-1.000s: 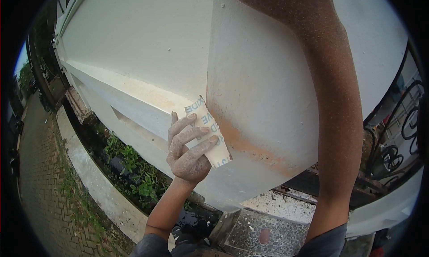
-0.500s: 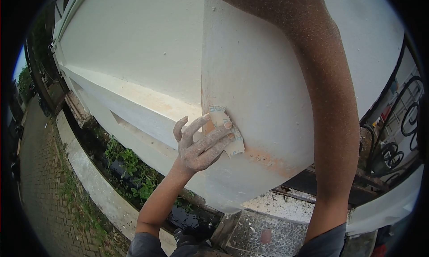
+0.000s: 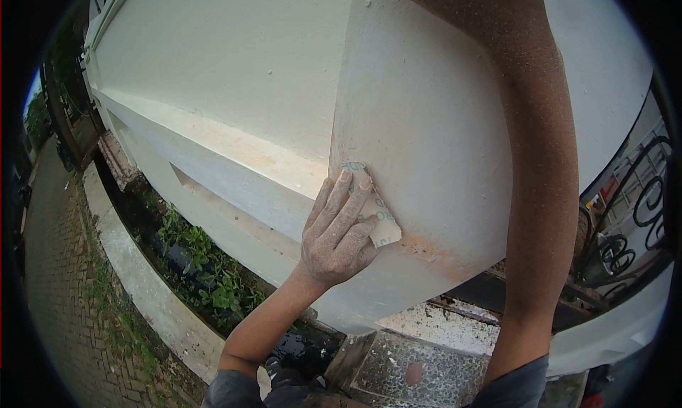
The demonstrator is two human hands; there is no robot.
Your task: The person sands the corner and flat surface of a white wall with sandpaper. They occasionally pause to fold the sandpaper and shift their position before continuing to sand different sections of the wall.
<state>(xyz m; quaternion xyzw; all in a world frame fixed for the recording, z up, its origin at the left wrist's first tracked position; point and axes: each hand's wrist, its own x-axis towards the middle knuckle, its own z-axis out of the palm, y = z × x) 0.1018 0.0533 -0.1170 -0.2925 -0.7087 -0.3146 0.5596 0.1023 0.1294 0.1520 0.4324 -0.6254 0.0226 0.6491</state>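
Observation:
My left hand (image 3: 335, 239), coated in pale dust, presses a torn piece of sandpaper (image 3: 384, 225) against the white wall (image 3: 426, 131) at its corner. The fingers lie over the paper's printed backing, which bears blue-green lettering. Just right of the paper, a rough orange-brown patch (image 3: 437, 257) shows on the wall near its lower edge. My right arm (image 3: 543, 159), dusty too, stretches up past the top of the view along the wall. The right hand itself is out of view.
A light ledge (image 3: 234, 142) runs along the wall to the left. Below lies a ditch with dark water and green plants (image 3: 220, 287), bordered by a concrete curb (image 3: 142, 266). A speckled block (image 3: 398, 372) stands at the bottom. Black curled ironwork (image 3: 646, 209) is at right.
My left hand has turned and shifted slightly right, its fingers now closer together and lying further over the sandpaper. The view has shifted a little; my right arm remains stretched upward.

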